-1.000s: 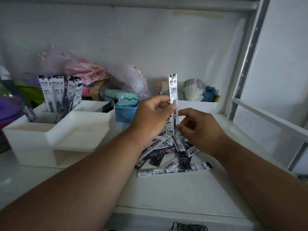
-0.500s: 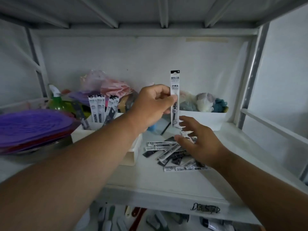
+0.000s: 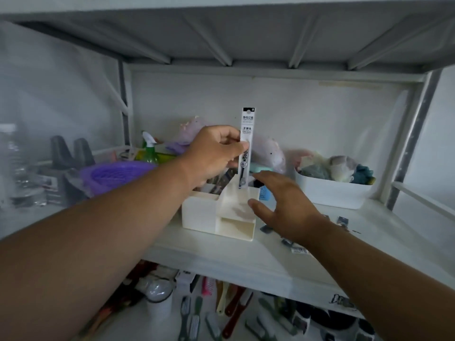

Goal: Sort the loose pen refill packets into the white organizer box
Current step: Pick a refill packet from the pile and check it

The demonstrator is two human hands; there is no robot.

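Note:
My left hand [image 3: 213, 156] pinches one long white pen refill packet [image 3: 246, 134] and holds it upright above the white organizer box [image 3: 221, 215] on the shelf. Dark packets [image 3: 219, 179] stand in the box's rear compartment, mostly hidden behind my left hand. My right hand [image 3: 283, 205] hovers with spread fingers just right of the box and holds nothing. Under and behind that hand lie several loose refill packets [image 3: 299, 249] on the shelf, largely covered by my wrist.
A white tub of soft toys [image 3: 332, 193] stands at the back right. A purple basket [image 3: 115, 173], a green spray bottle [image 3: 149, 148] and pink bags sit at the back left. A small blue basket [image 3: 264, 193] is behind the box. The lower shelf holds brushes and a bulb [image 3: 158, 289].
My left hand has carried the packet left, over the organizer box. My right hand has lifted off the loose pile and opened. The camera has tilted up and pulled back.

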